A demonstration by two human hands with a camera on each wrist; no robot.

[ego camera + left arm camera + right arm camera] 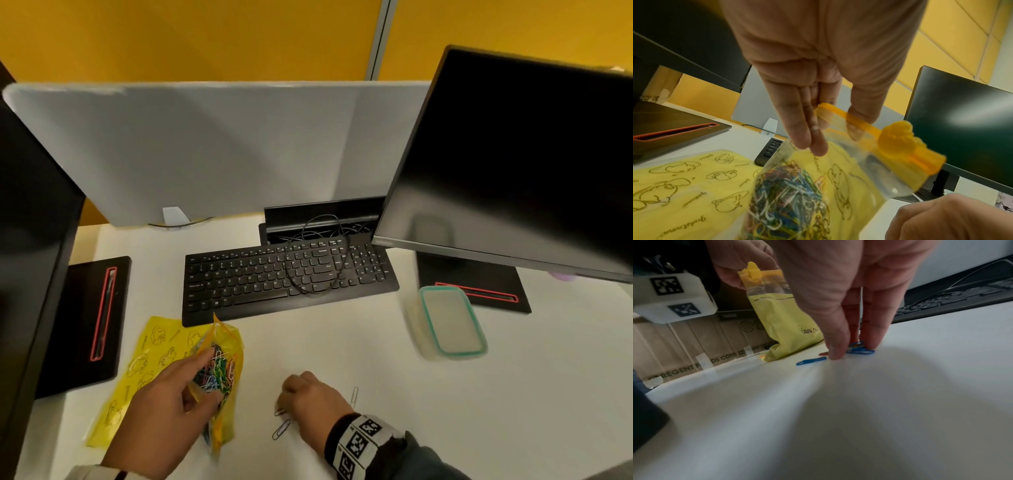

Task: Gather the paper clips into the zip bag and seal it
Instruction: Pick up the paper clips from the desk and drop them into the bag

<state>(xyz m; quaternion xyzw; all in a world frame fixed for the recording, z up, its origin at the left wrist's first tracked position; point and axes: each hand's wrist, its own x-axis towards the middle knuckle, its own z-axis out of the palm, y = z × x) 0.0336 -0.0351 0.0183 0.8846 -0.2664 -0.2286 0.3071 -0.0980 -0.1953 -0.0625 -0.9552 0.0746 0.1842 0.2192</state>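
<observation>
My left hand (191,387) pinches the top edge of a clear and yellow zip bag (222,377) and holds it upright on the white table (376,359). The bag (838,178) holds a heap of coloured paper clips (789,194), and its yellow slider (898,139) sits at the right end of the zip. My right hand (855,350) is down on the table to the bag's right, its fingertips (836,353) pinching a few blue clips (859,350). A blue clip (810,361) and a red clip (823,353) lie loose beside it. Another pale clip (354,395) lies right of the hand (291,394).
A second yellow printed bag (137,370) lies flat under my left hand. A black keyboard (287,277) with a cable across it sits behind. Dark monitors stand at the left (27,205) and right (513,154). A clear box with a teal-rimmed lid (448,322) stands at the right.
</observation>
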